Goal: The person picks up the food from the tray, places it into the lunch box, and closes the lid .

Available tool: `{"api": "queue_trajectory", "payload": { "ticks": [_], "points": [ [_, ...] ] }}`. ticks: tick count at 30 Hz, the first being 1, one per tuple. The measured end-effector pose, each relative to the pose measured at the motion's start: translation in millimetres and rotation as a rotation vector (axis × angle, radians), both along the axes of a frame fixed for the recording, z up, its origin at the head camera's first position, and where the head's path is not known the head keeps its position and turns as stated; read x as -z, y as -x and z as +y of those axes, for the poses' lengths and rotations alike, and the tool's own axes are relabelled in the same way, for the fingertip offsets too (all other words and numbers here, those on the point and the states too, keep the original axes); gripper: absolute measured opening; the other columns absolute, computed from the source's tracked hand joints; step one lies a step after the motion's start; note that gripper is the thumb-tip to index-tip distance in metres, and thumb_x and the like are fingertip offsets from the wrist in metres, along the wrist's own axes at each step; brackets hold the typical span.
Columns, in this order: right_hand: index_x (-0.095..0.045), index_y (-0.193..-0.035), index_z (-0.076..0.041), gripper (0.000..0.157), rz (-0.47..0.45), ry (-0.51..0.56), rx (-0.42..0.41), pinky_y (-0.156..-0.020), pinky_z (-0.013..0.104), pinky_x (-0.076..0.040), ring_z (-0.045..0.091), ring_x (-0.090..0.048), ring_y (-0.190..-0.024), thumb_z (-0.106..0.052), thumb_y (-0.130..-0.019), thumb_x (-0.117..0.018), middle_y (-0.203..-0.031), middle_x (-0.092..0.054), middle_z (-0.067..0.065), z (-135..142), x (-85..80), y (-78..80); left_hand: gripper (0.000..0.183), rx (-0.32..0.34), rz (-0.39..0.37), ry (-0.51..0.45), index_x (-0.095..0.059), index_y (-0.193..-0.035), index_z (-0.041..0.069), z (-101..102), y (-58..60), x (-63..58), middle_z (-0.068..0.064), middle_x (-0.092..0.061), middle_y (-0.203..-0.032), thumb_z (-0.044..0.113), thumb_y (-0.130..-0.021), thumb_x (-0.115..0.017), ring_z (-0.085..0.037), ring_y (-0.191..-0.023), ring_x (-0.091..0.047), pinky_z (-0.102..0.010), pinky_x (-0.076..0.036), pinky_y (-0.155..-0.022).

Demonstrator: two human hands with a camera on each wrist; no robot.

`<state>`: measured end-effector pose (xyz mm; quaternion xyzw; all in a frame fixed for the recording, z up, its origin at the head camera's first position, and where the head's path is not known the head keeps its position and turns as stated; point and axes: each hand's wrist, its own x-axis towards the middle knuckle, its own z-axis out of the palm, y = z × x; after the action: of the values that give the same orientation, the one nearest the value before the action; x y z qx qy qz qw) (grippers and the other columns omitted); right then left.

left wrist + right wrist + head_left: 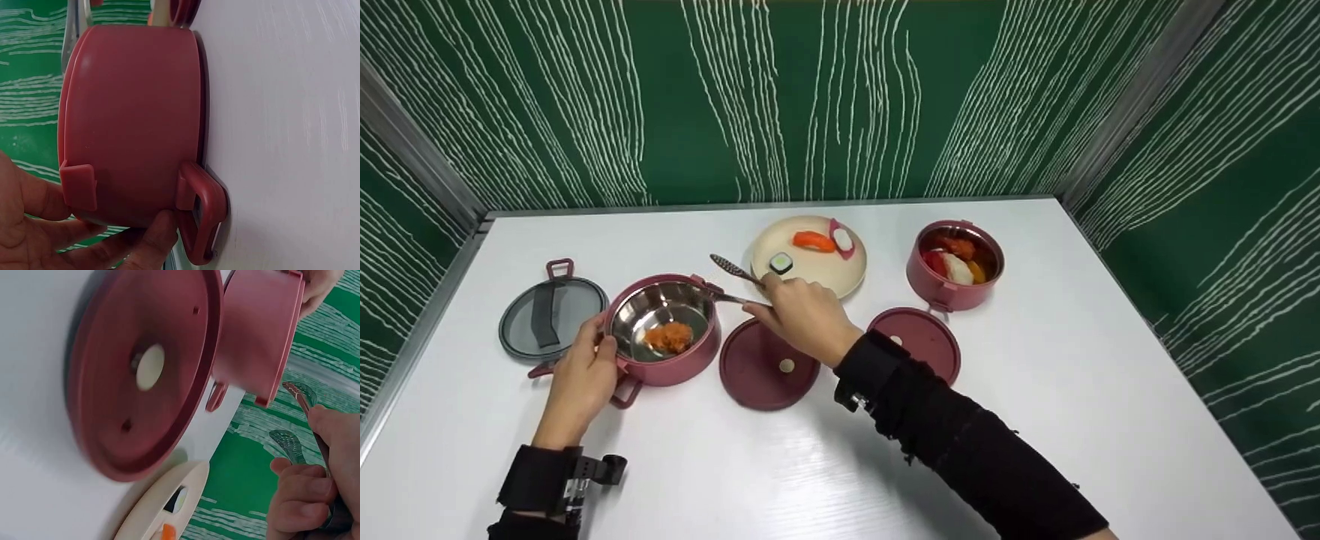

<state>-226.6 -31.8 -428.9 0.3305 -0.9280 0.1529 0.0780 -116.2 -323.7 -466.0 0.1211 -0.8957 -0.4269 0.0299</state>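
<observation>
A dark pink pot point(679, 367) with a steel inside stands at the left, an orange, lumpy food piece point(669, 337) in its bottom. My left hand point(583, 375) grips its left side, fingers and thumb against the wall near a loop handle point(211, 208). My right hand point(810, 315) holds metal food tongs point(737, 270), their perforated tips apart with nothing between them. One tip point(712, 291) overlaps the pot's right rim in the head view. In the right wrist view, both tong ends point(288, 441) show beyond the curled fingers.
A grey lid point(519, 322) lies left of the pot. Two maroon lids point(757, 382) lie under and beside my right forearm. Behind, a cream plate point(810, 268) bears sushi pieces point(814, 241). Another pink pot point(941, 291) with several foods stands right. Green walls point(855, 97) enclose the table.
</observation>
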Motion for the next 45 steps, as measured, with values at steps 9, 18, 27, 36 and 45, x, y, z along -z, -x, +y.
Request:
{"api": "queue_trajectory", "payload": {
  "ticks": [9,18,27,36,45],
  "points": [
    [-0.064,-0.110,-0.004,0.046,-0.041,0.054,0.074,-0.063,0.050,-0.055,0.034,-0.070,-0.073,-0.049,-0.104,-0.056,-0.082,-0.069,0.014,23.4,7.2,24.1,0.056,0.013,-0.007,0.000,-0.018,-0.163,0.004,-1.4,-0.9,-0.3,-0.032,-0.032,-0.158,0.024,-0.112,-0.028,-0.050,-0.148,-0.026,-0.067,-0.023,-0.116],
    [-0.065,-0.136,-0.014,0.046,-0.101,0.072,0.195,-0.073,0.054,-0.059,0.037,-0.069,-0.096,-0.046,-0.103,-0.060,-0.135,-0.057,0.023,47.6,14.0,51.5,0.056,0.001,-0.018,-0.010,-0.019,-0.163,0.006,0.2,0.6,-1.3,-0.033,-0.032,-0.159,0.024,-0.112,-0.028,-0.050,-0.148,-0.025,-0.067,-0.021,-0.117],
    [-0.066,-0.115,-0.001,0.048,-0.064,-0.006,0.318,-0.070,0.059,-0.057,0.048,-0.071,-0.087,-0.046,-0.103,-0.060,-0.104,-0.070,0.026,62.2,22.0,71.7,0.056,-0.008,-0.022,-0.005,-0.019,-0.164,0.008,0.0,0.8,-0.6,-0.031,-0.033,-0.159,0.024,-0.111,-0.028,-0.048,-0.149,-0.025,-0.065,-0.021,-0.118],
    [-0.063,-0.126,-0.002,0.049,-0.119,-0.015,0.421,-0.073,0.059,-0.057,0.047,-0.071,-0.091,-0.045,-0.102,-0.062,-0.103,-0.072,0.028,72.1,27.1,82.3,0.055,-0.004,-0.012,-0.004,-0.020,-0.164,0.007,1.1,0.6,-0.9,-0.031,-0.035,-0.157,0.023,-0.111,-0.028,-0.047,-0.148,-0.027,-0.064,-0.022,-0.118],
    [-0.067,-0.117,-0.002,0.041,-0.120,-0.044,0.426,-0.075,0.057,-0.057,0.044,-0.072,-0.091,-0.040,-0.103,-0.062,-0.102,-0.073,0.025,73.4,25.8,85.4,0.055,-0.004,0.001,-0.002,-0.021,-0.163,0.007,-0.9,0.7,0.5,-0.031,-0.035,-0.158,0.022,-0.111,-0.029,-0.048,-0.148,-0.027,-0.065,-0.021,-0.118]
  ]
}}
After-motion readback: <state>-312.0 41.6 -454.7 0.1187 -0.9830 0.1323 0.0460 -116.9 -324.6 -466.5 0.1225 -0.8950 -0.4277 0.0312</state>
